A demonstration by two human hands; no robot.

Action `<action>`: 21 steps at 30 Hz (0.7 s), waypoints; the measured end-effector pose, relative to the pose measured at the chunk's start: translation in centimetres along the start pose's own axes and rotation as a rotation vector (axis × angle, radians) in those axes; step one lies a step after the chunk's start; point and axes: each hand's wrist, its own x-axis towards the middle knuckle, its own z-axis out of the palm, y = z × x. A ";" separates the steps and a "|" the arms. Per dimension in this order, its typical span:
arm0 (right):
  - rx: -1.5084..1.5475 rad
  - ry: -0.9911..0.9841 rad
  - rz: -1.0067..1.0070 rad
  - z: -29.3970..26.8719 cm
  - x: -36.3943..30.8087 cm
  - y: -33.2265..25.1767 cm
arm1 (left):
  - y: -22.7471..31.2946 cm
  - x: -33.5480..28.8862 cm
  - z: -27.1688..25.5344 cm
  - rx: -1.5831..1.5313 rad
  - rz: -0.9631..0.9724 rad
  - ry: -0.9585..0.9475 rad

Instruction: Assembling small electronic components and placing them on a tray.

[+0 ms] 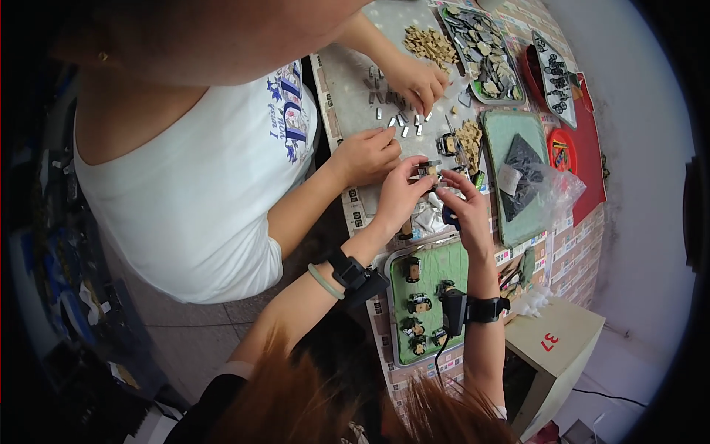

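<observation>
My left hand [403, 196] is closed on a small black-and-tan assembly [427, 170], pinched between thumb and fingers over the table. From the right, my right hand [467, 207] meets it, its fingers curled in at the piece. A dark blue object [449, 216] shows under the right palm; its kind is hidden. Just beyond my hands stands a similar black-and-tan assembly [447, 143], beside a pile of small tan blocks [469, 139]. Crumpled clear plastic [429, 217] lies below my fingers. A green tray [396, 348] nearer me holds several such assemblies [418, 303].
A co-worker's hands [366, 154] work close on the left among small metal pieces [404, 118]. Behind lie more tan blocks [430, 46] and a tray of dark flat parts [484, 55]. At right are a green tray [510, 126] with a black bag, a red bowl [562, 150] and a cabinet [555, 333].
</observation>
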 end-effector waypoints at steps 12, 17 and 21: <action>0.010 0.065 -0.037 0.7 -0.1 0.9 | 0.7 -0.4 -0.6 -0.382 -0.209 -0.079; 0.042 0.040 0.031 1.1 -0.4 0.2 | 0.6 -0.4 -0.4 -0.343 -0.185 -0.042; 0.002 0.165 -0.146 0.9 -0.1 0.7 | 0.3 -0.3 -0.1 -0.362 -0.197 -0.008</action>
